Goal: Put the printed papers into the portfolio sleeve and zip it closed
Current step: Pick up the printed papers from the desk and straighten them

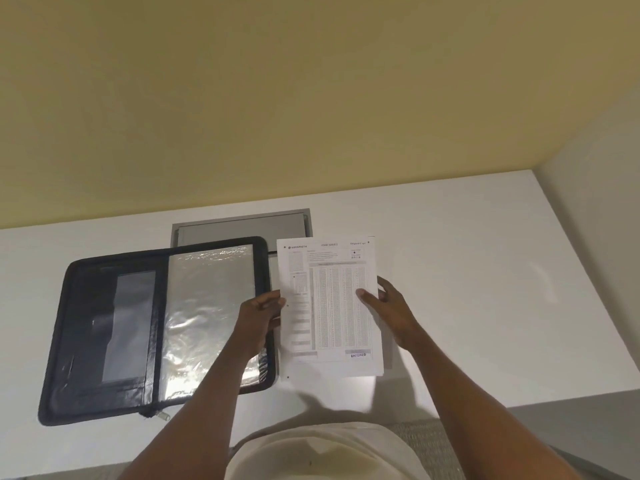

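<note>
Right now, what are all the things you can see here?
Portfolio: one, black, lying open on the desk, left of the papers.
Clear sleeve: one, shiny see-through, in the portfolio's right half.
Printed papers: one stack, white, held up above the desk.
Cable hatch: one, grey, set into the desk behind the portfolio.
Desk: one, white.
Left hand: grip on the papers' left edge.
Right hand: grip on their right edge.

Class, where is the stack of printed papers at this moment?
In the head view, the printed papers are right of centre, held between the left hand and right hand, just right of the open portfolio.
</note>
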A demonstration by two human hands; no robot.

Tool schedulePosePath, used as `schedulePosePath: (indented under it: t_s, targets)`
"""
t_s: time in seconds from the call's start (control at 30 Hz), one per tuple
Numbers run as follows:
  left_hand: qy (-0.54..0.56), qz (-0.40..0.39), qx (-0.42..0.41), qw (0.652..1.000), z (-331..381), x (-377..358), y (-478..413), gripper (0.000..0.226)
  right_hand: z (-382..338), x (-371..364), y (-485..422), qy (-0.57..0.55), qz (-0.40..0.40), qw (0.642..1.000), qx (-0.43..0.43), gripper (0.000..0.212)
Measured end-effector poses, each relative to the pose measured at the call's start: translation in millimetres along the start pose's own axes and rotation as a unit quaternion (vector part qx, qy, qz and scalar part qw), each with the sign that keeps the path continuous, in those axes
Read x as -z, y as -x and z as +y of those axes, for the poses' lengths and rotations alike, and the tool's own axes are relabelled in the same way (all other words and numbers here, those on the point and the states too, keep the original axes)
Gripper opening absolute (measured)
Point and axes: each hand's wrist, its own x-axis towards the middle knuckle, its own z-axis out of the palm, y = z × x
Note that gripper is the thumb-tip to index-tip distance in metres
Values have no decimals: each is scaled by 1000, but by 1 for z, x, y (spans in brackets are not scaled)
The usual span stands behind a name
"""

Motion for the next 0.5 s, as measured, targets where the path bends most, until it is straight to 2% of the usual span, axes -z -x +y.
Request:
schedulePosePath:
  t_s: [0.07, 0.13, 0.27, 0.4, 0.5]
  targets:
    - [4, -40, -15, 999, 10, 5, 4, 21, -9, 0, 0, -29, -88, 996, 10, 48]
    - [-3, -72, -30, 997, 21, 8, 10, 22, -15, -3, 0, -53, -119, 991, 0, 46]
    - [-20, -130, -22, 991, 38, 11, 16, 20, -22, -3, 3, -60, -121, 991, 3, 41]
    - [-33, -234, -10, 972, 51, 1, 21, 50, -34, -7, 13, -69, -153, 986, 17, 41]
    - [-52, -251, -18, 966, 51, -8, 20, 50, -40, -9, 21, -46, -129, 990, 34, 40]
